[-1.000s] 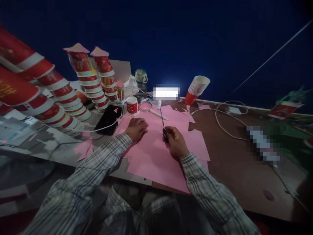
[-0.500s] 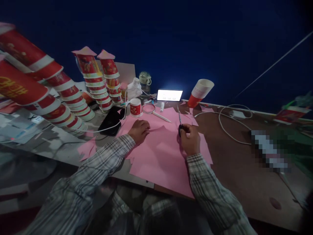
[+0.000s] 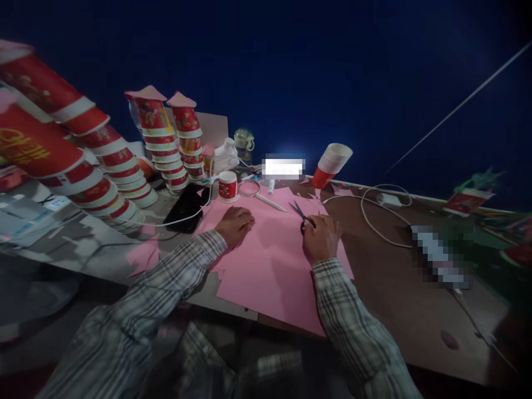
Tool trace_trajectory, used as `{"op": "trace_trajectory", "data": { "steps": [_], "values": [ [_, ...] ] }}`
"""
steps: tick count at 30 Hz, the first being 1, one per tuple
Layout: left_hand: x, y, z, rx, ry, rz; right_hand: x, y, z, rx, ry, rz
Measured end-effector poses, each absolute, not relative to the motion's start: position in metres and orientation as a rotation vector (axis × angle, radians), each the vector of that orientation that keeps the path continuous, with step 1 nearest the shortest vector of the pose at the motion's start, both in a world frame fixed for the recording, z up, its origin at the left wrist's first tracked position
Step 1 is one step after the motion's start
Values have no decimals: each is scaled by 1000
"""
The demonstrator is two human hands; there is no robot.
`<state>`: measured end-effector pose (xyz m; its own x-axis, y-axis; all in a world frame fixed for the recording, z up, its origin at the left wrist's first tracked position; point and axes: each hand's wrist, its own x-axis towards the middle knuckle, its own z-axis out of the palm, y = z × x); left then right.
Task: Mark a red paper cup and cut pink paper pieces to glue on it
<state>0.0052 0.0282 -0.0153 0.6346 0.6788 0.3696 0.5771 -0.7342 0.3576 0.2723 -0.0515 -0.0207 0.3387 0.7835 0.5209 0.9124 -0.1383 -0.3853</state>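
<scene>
The scissors [image 3: 303, 218] meet the fingers of the right hand [image 3: 324, 239] — blades parted, long axis slanting away and leftward over pink paper [image 3: 270, 266]; whether the handles are gripped, I cannot tell. The left hand [image 3: 235, 226] (farther off) rests there, fingers loosely extended, seemingly released.

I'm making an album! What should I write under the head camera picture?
Left hand on pink paper, right hand holding scissors, and red-and-white cup towers at the left.

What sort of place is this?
It looks like a paper-craft workspace: flat pink paper sheets, metal scissors with black handles in the right hand, and tall red-and-white paper-cup towers.
</scene>
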Motion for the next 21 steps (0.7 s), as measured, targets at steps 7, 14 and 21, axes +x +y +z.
{"op": "trace_trajectory", "data": {
  "steps": [7, 14, 21],
  "values": [
    [18, 41, -6, 2630, 1175, 733, 271, -50, -23, -1854, -1566, -247],
    [69, 89, 15, 2701, 1288, 347, 267, -52, -20, -1837, -1572, -221],
    [118, 132, 23, 2671, 1453, 131, 261, -53, -16, -1816, -1575, -208]
  ]
}}
